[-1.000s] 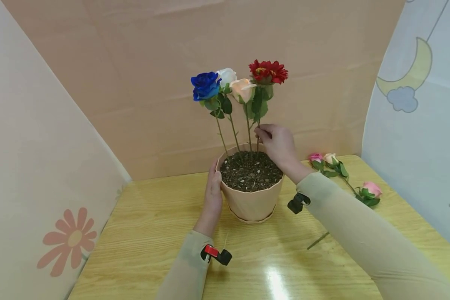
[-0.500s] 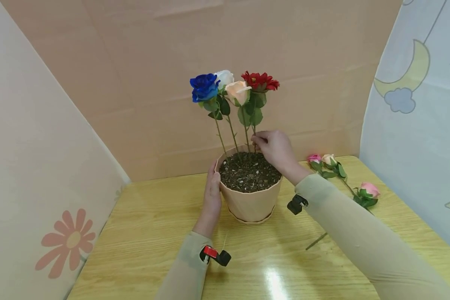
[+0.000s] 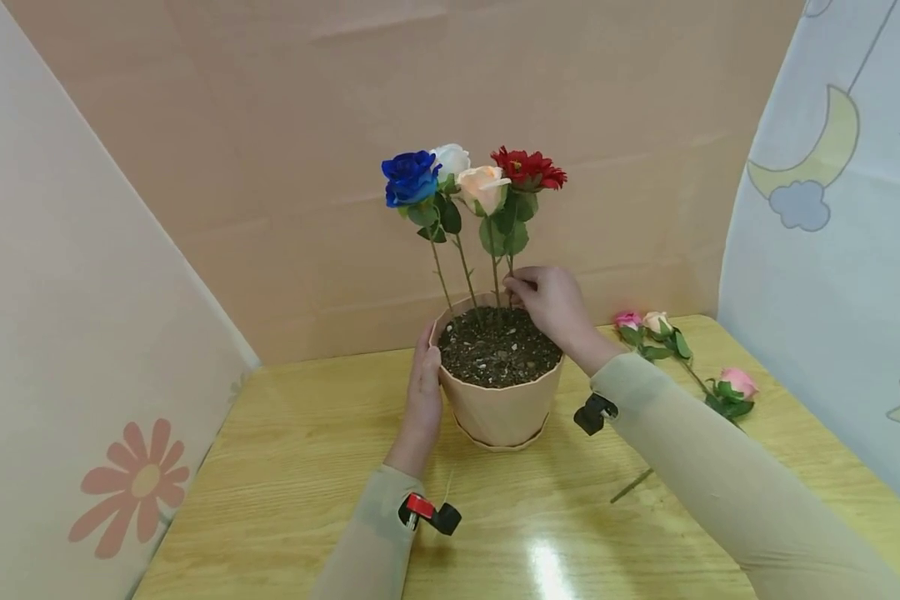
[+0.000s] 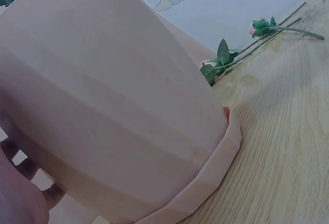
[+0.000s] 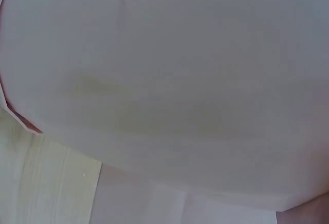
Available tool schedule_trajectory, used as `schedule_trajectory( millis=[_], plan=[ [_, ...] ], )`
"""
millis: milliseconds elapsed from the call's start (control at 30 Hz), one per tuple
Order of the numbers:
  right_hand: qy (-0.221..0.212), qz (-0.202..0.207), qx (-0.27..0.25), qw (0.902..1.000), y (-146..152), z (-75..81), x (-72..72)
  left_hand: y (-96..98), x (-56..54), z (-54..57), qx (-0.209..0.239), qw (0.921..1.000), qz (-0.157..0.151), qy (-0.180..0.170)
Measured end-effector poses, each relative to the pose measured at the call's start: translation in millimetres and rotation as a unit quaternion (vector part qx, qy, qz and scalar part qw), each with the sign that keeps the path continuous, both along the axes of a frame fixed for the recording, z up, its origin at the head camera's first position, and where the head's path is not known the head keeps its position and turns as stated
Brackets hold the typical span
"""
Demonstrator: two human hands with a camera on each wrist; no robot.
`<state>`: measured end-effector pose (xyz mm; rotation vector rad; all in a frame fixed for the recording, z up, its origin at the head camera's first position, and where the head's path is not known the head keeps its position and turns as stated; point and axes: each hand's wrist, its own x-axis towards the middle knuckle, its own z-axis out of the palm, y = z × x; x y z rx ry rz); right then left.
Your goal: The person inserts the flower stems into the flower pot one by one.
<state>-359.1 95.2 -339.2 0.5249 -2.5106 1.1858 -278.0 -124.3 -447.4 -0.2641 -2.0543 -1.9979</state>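
Observation:
A peach-coloured flower pot (image 3: 501, 408) filled with dark soil (image 3: 498, 354) stands on its saucer (image 3: 504, 447). My left hand (image 3: 424, 392) rests along the pot's left side; in the left wrist view its fingers (image 4: 52, 196) lie against the wall. Above the soil's back right, my right hand (image 3: 557, 307) pinches the stem of a red flower (image 3: 528, 169) between thumb and fingertips. A blue rose (image 3: 409, 178), a white rose (image 3: 451, 158) and a peach rose (image 3: 484, 190) stand upright in the soil. The pot wall (image 5: 154, 70) fills most of the right wrist view.
On the wooden table (image 3: 307, 433), to the right of the pot, lie a magenta rose (image 3: 627, 320), a cream rose (image 3: 656, 322) and a pink rose (image 3: 738, 383). My right forearm covers part of their stems. A beige backdrop (image 3: 307, 192) stands behind the table.
My right hand and the red flower have come down toward the soil and shifted slightly left, with the bloom now lower. The left hand stays against the pot.

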Motion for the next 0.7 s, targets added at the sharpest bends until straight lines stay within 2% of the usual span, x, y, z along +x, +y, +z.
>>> schedule_trajectory(
  millis=[267, 700],
  plan=[
    [0.000, -0.022, -0.016, 0.9996, 3.5, -3.5, 3.6, 0.7, 1.6, -0.9, 0.010, 0.9999, -0.011, 0.008],
    [0.017, -0.036, -0.013, 0.9991, 5.4, -1.3, 2.9, 1.6, 4.2, 1.7, 0.002, 1.0000, -0.001, -0.002]
  ],
)
